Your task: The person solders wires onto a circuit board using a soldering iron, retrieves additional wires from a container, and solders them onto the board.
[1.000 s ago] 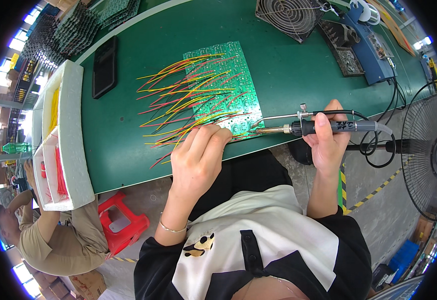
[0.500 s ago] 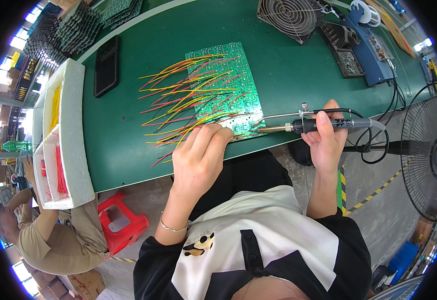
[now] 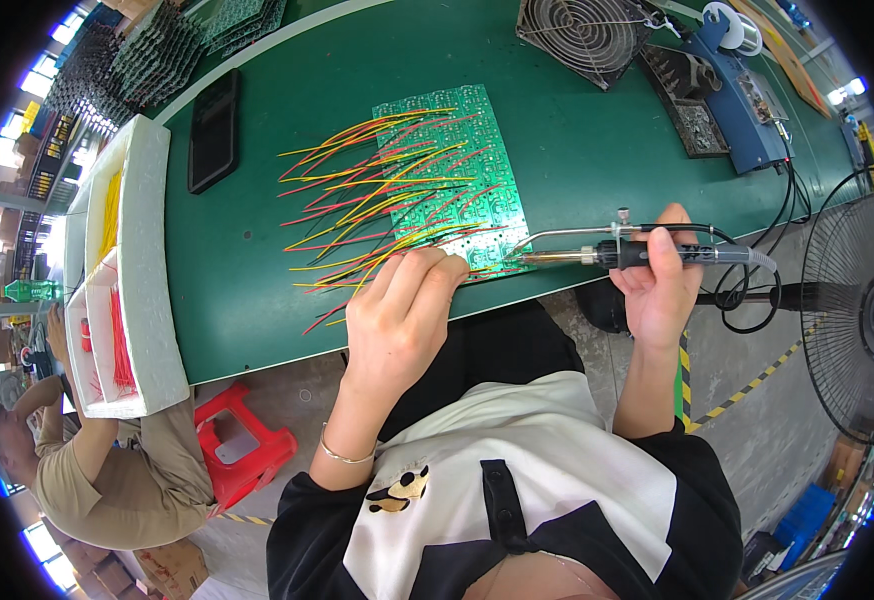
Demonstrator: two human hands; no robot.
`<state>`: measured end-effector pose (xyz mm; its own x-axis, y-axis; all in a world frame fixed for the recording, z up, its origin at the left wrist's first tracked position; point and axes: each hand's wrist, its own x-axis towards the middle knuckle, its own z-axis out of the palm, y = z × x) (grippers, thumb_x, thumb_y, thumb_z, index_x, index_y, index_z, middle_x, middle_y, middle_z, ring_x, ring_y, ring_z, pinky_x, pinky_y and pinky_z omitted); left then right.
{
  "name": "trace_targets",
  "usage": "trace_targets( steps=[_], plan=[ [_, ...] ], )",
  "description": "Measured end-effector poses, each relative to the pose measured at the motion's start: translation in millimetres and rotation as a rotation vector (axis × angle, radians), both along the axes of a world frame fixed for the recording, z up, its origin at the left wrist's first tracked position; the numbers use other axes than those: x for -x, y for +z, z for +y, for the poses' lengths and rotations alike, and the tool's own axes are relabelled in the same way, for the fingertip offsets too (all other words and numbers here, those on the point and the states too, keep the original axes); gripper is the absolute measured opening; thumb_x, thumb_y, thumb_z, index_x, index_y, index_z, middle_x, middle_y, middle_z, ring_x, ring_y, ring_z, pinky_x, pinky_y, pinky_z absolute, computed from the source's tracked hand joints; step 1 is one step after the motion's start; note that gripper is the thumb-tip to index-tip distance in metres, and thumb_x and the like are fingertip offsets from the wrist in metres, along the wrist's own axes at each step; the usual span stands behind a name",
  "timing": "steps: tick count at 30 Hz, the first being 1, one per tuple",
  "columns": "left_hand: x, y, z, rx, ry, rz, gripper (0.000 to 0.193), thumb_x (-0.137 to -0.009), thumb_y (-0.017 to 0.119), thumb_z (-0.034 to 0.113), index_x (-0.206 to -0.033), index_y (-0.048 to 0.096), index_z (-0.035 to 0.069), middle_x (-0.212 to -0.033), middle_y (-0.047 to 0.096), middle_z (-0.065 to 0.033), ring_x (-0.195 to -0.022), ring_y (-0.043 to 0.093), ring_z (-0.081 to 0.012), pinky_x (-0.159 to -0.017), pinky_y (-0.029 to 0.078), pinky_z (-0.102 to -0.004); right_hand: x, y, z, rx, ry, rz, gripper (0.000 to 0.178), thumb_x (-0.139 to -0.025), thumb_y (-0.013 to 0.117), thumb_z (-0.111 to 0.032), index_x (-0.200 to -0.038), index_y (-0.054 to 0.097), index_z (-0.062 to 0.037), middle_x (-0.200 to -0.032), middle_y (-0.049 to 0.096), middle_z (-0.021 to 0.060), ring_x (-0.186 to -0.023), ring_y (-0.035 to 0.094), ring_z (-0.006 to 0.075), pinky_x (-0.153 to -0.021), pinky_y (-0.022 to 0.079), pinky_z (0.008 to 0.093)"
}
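Note:
A green circuit board (image 3: 505, 200) lies on the green bench top near its front edge. Rows of red, yellow and black wires (image 3: 362, 184) run from it, their loose ends pointing left. At the board's near edge my left hand (image 3: 395, 318) is closed in a pinch on a wire; the fingers hide most of it. My right hand (image 3: 660, 285) grips a soldering iron (image 3: 567, 257) with a thin metal solder-feed tube (image 3: 567, 232) fixed above it. The iron's tip is at the board's near right corner, just right of my left fingertips; whether it touches cannot be made out.
On the left stand a white foam box (image 3: 147, 290) of cut wires and a black phone (image 3: 214, 132). A fan unit (image 3: 582, 40), an iron stand (image 3: 692, 110) and a blue solder feeder (image 3: 747, 110) occupy the back right. A floor fan (image 3: 857, 310) stands right; another person (image 3: 122, 485) sits left.
My right hand has shifted slightly to the right with the soldering iron, drawing its tip a little that way. My left hand has stayed almost still.

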<state>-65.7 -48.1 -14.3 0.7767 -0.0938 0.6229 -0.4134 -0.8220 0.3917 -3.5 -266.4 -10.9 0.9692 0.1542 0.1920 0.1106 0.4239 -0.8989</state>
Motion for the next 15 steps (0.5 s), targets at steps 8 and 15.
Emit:
trace_targets(
  steps=[8, 15],
  plan=[
    [-0.2, 0.1, -0.4, -0.006, 0.003, -0.009, 0.014, -0.066, 0.066, -0.004, -0.077, 0.058, 0.002, -0.076, 0.057, -0.0070, -0.065, 0.058, -0.0227, -0.055, 0.046, -0.0319, -3.0, -1.0, -0.5, -0.071, -0.053, 0.011, 0.023, -0.089, 0.049, -0.015, -0.073, 0.034, -0.0104, -0.052, 0.032, -0.0051, -0.042, 0.025, 0.0014, -0.037, 0.022, 0.0188],
    [0.0, 1.0, -0.2, -0.009, -0.004, -0.008, 0.014, -0.067, 0.065, -0.005, -0.077, 0.058, 0.002, -0.076, 0.057, -0.0069, -0.065, 0.058, -0.0222, -0.055, 0.046, -0.0314, -1.0, -2.8, 7.2, 0.004, -0.026, 0.012, 0.022, -0.088, 0.050, -0.016, -0.073, 0.035, -0.0105, -0.050, 0.030, -0.0059, -0.041, 0.024, 0.0011, -0.036, 0.023, 0.0189]
  ],
)
